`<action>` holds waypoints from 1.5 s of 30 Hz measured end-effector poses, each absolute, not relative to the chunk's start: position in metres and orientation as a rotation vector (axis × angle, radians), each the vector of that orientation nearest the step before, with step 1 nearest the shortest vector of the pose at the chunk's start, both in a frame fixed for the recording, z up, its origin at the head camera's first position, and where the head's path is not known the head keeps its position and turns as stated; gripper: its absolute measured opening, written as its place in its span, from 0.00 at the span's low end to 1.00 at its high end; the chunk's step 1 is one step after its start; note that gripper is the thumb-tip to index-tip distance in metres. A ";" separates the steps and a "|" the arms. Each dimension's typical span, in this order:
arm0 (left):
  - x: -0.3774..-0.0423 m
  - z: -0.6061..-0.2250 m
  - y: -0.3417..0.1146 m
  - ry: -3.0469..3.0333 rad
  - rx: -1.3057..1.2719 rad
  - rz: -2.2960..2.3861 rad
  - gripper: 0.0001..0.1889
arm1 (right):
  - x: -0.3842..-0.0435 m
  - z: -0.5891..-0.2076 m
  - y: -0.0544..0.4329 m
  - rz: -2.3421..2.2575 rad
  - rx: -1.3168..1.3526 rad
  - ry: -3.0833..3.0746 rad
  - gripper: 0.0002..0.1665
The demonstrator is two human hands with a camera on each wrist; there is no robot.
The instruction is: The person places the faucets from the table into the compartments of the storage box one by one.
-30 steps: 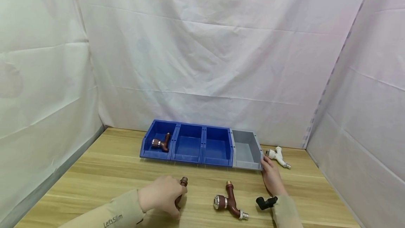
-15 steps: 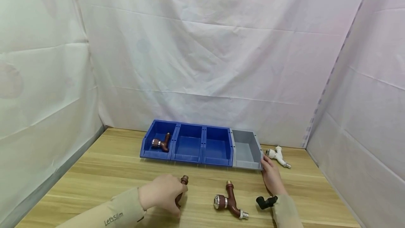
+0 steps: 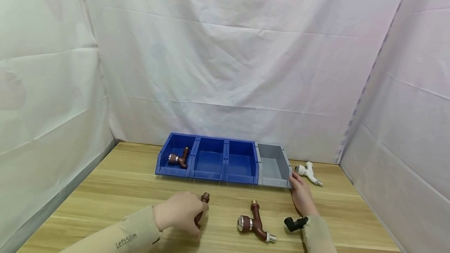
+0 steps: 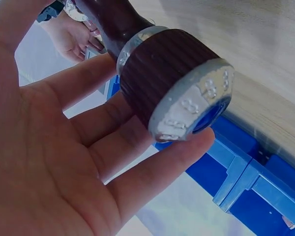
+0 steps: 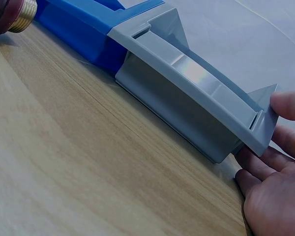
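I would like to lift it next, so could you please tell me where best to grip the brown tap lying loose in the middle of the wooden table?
Probably from above, pinching the slim brown stem of the brown tap with the silver-ringed knob. It lies flat and clear of both hands, and the fat knob at its left looks harder to span.

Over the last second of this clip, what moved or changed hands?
Almost nothing: the left hand keeps gripping its dark brown tap with a brass end, lifting it marginally. The right hand still touches the grey plastic bin; the other taps lie unmoved.
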State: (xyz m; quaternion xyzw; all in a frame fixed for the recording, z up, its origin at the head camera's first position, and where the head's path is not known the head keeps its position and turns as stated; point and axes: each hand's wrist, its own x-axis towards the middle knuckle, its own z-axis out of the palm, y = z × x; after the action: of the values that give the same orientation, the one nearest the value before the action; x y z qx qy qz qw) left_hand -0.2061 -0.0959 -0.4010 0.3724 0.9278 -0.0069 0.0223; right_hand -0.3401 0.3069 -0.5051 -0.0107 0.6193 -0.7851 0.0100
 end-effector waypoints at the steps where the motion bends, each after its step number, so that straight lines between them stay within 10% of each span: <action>1: -0.207 -0.401 -0.096 2.868 1.148 -0.007 0.20 | -0.340 -0.505 0.307 -2.452 -0.037 1.937 0.36; 45: -0.216 -0.389 -0.095 2.895 1.214 0.047 0.20 | -0.341 -0.508 0.307 -2.449 -0.058 1.942 0.35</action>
State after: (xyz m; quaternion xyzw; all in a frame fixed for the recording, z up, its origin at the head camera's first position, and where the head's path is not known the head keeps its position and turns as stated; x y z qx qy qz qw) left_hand -0.2157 -0.0950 -0.3888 0.3865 0.9222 0.0148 0.0008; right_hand -0.3411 0.3068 -0.5081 -0.0185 0.6212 -0.7834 0.0081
